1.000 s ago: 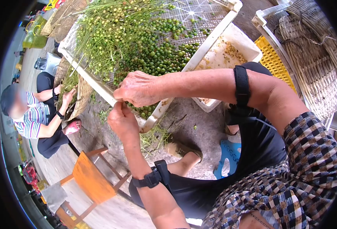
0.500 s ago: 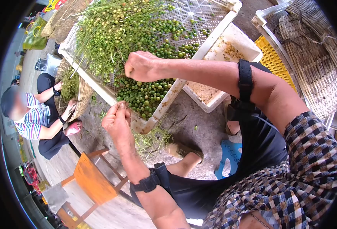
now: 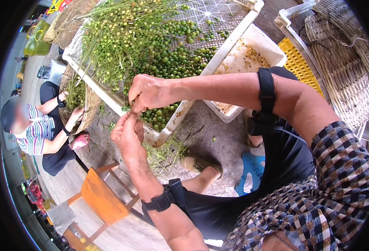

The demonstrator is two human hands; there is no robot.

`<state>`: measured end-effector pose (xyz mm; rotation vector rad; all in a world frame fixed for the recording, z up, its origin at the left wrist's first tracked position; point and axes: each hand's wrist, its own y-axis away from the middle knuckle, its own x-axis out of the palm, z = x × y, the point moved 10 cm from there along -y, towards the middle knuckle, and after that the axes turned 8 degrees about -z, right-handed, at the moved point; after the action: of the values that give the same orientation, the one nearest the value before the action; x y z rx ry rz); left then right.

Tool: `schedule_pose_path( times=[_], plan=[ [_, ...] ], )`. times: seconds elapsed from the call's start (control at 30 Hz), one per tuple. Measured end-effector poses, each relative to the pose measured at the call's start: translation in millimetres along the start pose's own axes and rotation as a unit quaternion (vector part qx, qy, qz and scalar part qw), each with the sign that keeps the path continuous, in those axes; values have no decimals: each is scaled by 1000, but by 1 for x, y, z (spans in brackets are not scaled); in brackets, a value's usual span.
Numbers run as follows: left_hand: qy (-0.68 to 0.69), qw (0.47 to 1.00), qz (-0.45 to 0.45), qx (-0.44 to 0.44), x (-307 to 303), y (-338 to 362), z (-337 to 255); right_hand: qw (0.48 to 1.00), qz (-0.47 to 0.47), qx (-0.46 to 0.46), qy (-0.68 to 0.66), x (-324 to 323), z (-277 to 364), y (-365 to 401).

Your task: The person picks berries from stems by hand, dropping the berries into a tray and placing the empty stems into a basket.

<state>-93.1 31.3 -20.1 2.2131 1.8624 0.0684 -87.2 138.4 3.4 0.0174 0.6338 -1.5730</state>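
Observation:
A white plastic tray (image 3: 230, 44) holds a heap of thin green stems with small round fruits (image 3: 113, 37) and many loose green fruits (image 3: 172, 62). At its near edge my left hand (image 3: 128, 134) is closed, its fingertips pinched together. My right hand (image 3: 149, 93) has come up against those fingertips, also in a pinch, above the tray's rim. A small green fruit (image 3: 124, 108) shows beside the touching fingertips; the rest of what they hold is too small to make out.
A white bin (image 3: 272, 46) with yellowish bits stands right of the tray, near a yellow crate (image 3: 295, 62). At the left a seated person (image 3: 38, 125) handles greenery in a basket (image 3: 91, 104). An orange wooden chair (image 3: 103, 194) and a blue stool (image 3: 251, 171) stand below.
My right hand has moved down and left from over the loose fruits to meet my left hand, which stays almost in place.

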Motion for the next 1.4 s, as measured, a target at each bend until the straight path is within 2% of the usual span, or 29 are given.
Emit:
schedule_pose_path(
  times=[0.07,0.17,0.27,0.3,0.33,0.4,0.43,0.5,0.6,0.63,0.67,0.73,0.8,0.93,1.0,1.03,1.1,1.13,1.2,1.23,1.3,1.33,1.4],
  plan=[
    [6,1000,-2,-6,1,1,-1,985,-18,36,-165,-3,-3,3],
    [13,1000,-1,-16,7,6,-3,985,-71,88,-131,-8,-16,5],
    [20,999,-3,-30,5,5,2,982,-107,68,-143,-10,-20,5],
    [25,999,-7,-40,3,3,6,983,-81,97,-131,-5,-33,3],
    [25,999,-7,-40,1,2,8,979,-58,170,-94,-7,-45,5],
    [52,996,-30,-63,-8,0,15,973,-37,60,-221,-9,-39,-2],
    [53,996,-30,-63,-10,-3,17,973,-36,60,-220,-11,-39,0],
    [51,995,-49,-65,-17,-6,20,923,55,223,-308,4,-49,14],
    [54,996,-47,-59,-15,-5,17,899,59,249,-356,0,-25,17],
    [54,996,-47,-59,-15,-5,17,927,58,229,-290,-5,-15,18],
    [43,997,-46,-45,-15,-5,15,928,58,229,-290,0,-21,17],
    [32,998,-44,-30,-14,-3,13,977,75,62,-191,6,-3,5],
    [-46,998,-36,32,-9,-1,-1,986,63,61,-141,7,-11,4],
    [-41,998,-52,-15,-7,1,3,982,22,78,-172,6,-15,4],
    [3,999,-40,-10,-4,0,3,947,-31,203,-247,7,-40,12],
    [2,999,-40,-10,-3,0,2,947,-32,204,-248,7,-43,12],
    [5,999,-45,-27,-4,3,3,937,-107,226,-244,-8,-56,12],
    [5,999,-45,-28,-6,2,6,946,-79,247,-194,-8,-64,11],
    [43,997,-45,-46,-14,-4,16,913,-47,251,-319,1,-71,14],
    [43,997,-46,-47,-16,-5,17,913,-46,251,-319,2,-78,15],
    [42,995,-70,-56,-22,-7,18,865,-9,259,-431,12,-74,17],
    [42,995,-71,-57,-23,-6,17,864,-8,259,-431,11,-70,17],
    [32,994,-80,-62,-24,-6,16,897,58,261,-351,11,-54,20]
  ],
)
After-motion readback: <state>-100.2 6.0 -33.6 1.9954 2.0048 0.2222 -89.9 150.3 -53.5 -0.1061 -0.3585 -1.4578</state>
